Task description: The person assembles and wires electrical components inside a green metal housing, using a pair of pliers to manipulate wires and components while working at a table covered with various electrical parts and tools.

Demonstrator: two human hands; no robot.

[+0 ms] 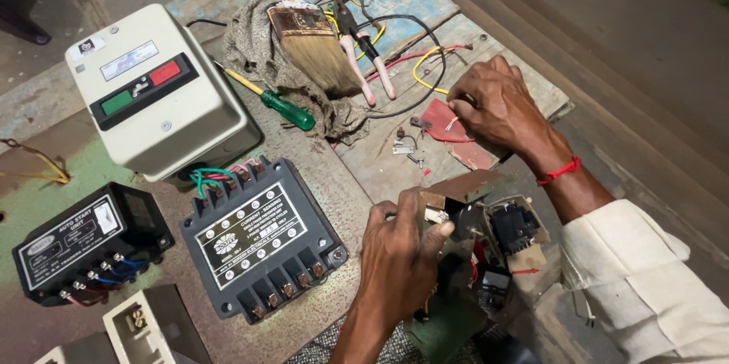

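The table is a worn wooden top with flaking blue paint on its planks toward 12 o'clock and a rusty brown-green sheet from the middle out to 9 o'clock. Bare grey ground runs beyond its edge from 1 to 3 o'clock. The light is dim and falls from above.

The left hand comes up from 6 o'clock, back toward the camera, its grip closed around the edge of a small open electrical assembly of brown plates and black parts lying at 5 o'clock of centre. The thumb presses its near plate. The right hand, a red thread round the wrist and a cream sleeve behind, reaches in from 4 o'clock to 2 o'clock. Its fingertips are pinched on something small and pale over a red sheet scrap; what it is I cannot tell.

At 12 o'clock lie a paintbrush, pink-handled pliers, loose wires and a rag with a green-handled screwdriver on it. A cream switch box with green and red buttons sits at 10 o'clock. A black relay module lies just left of the left hand and a smaller black unit at 8 o'clock.

The open table shows between the two hands, with small metal bits. The table's far edge runs just past the right hand's knuckles.
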